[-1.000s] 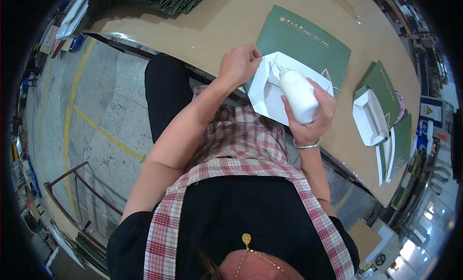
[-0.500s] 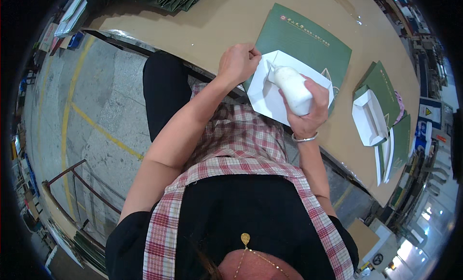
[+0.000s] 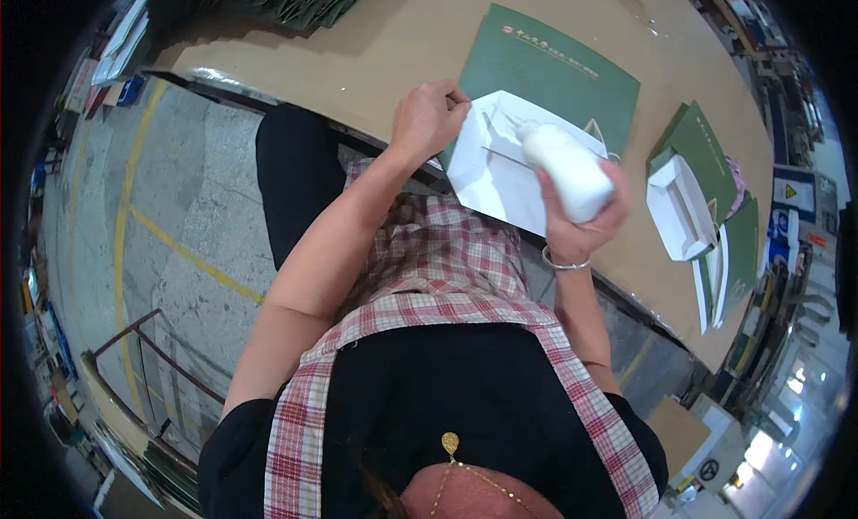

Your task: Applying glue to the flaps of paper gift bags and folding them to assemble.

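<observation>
A green paper bag (image 3: 559, 59) lies flat on the table, its white bottom end (image 3: 487, 166) opened out toward me with the flaps folded. My right hand (image 3: 585, 220) is closed around a white squeeze bottle (image 3: 565, 166). The bottle is tilted, its narrow nozzle pointing up and left just over the white flaps; whether the tip touches them I cannot tell. At the left corner of the white bottom, my left hand (image 3: 429, 119) has its fingers curled in, with the fingertips at the bag's edge.
More green bags with white bottoms (image 3: 681, 206) lie at the right of the table (image 3: 393, 50). A stack of dark green folded bags (image 3: 295, 1) sits at the far left. A metal rail (image 3: 125, 331) stands on the floor at lower left.
My right hand has moved the bottle rightward across the white bottom, showing more of the flaps. My left hand stays at the bag's left corner. The whole view has shifted slightly.
</observation>
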